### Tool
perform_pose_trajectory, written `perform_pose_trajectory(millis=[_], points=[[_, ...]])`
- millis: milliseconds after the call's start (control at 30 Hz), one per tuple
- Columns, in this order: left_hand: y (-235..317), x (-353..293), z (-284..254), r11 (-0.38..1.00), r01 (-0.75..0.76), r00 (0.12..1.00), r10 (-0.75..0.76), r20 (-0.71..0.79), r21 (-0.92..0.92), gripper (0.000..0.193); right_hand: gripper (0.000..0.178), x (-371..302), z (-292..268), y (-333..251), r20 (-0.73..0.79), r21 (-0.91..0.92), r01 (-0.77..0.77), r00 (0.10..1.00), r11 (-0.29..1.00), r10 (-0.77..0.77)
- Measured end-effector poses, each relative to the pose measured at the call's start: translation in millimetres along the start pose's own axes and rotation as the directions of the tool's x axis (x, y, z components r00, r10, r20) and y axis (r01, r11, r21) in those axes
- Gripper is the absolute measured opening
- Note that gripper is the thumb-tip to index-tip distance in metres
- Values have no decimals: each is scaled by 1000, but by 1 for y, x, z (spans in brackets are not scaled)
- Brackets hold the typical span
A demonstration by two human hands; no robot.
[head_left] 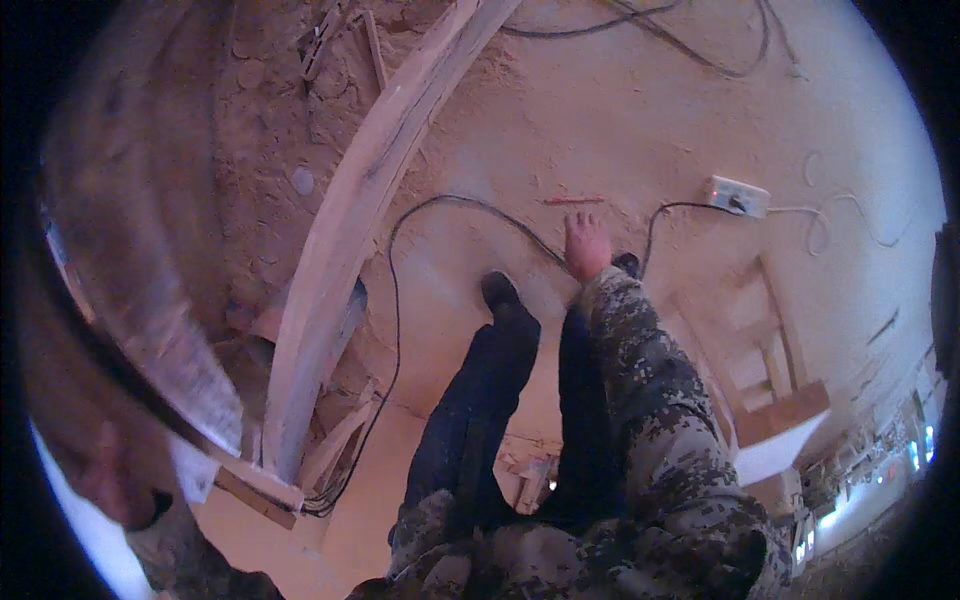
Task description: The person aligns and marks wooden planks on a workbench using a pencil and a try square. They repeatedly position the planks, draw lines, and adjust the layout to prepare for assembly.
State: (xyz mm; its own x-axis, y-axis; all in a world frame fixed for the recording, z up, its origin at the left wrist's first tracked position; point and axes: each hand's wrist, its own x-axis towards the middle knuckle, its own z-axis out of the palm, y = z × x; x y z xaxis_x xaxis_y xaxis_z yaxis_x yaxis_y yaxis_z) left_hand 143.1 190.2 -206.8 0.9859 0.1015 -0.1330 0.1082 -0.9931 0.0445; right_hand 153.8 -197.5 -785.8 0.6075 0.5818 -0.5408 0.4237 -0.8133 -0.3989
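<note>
From here I see a thin red stick (pixel 574 201) lying on the dusty floor (pixel 560 120), just beyond the fingertips of my right hand (pixel 587 242). That grip looks released, fingers extended and holding nothing I can make out; I can't tell whether they touch the stick. My left hand (pixel 108 478) is blurred, its grip unreadable. I judge the stick light, stiff, perhaps snappable: best pinched gently at mid-length.

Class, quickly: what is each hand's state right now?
Left hand: blurred at the edge; cannot be told.
Right hand: open, fingertips near the thin red stick.
</note>
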Motion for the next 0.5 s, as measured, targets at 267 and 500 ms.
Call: perform_pose_trajectory(millis=[267, 500], points=[[45, -27, 56, 994, 97, 995, -96, 18, -40, 86, 25, 43, 66, 55, -53, -155, 48, 997, 987, -57], [44, -14, -6, 998, 19, 999, -21, -26, -62, 88, 42, -32, 59, 53, 236, -3, 48, 971, 999, -46]])
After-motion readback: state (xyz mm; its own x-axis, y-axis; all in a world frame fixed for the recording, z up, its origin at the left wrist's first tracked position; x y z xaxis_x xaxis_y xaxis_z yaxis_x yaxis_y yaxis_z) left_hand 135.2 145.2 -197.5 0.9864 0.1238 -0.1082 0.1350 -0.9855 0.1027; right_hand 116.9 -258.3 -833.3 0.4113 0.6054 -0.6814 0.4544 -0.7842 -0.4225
